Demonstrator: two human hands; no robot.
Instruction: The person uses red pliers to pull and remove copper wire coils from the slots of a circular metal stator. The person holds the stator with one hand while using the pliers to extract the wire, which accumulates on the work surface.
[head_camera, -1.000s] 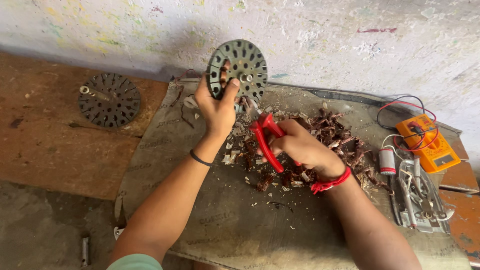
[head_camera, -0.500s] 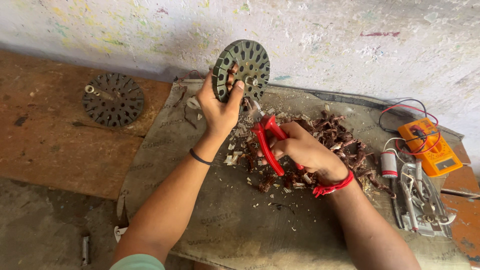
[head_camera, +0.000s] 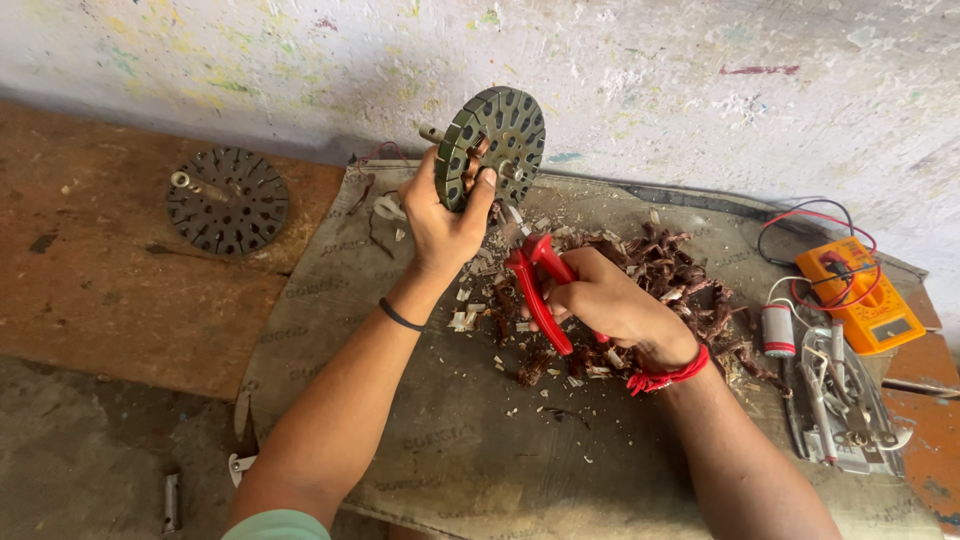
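Left hand (head_camera: 440, 222) closed around slotted stator disc (head_camera: 493, 147), thumb on the front face, fingers wrapped behind the rim; disc lifted off the cloth, tilted, short shaft sticking out the back. Right hand (head_camera: 610, 305) gripping red-handled pliers (head_camera: 540, 290), fingers curled tight round both handles; jaws pointing up toward the disc's lower edge, tip hidden, contact unclear. Below both hands: pile of stripped brown winding wire (head_camera: 680, 290) and pale scraps on a burlap sheet (head_camera: 470, 450). Second stator disc (head_camera: 227, 200) lying flat on the wooden board (head_camera: 110, 290), well apart on the left. Orange multimeter (head_camera: 865, 295) with red and black leads at right edge, small capacitor (head_camera: 777, 330) just beside it, metal tools (head_camera: 840, 400) near.
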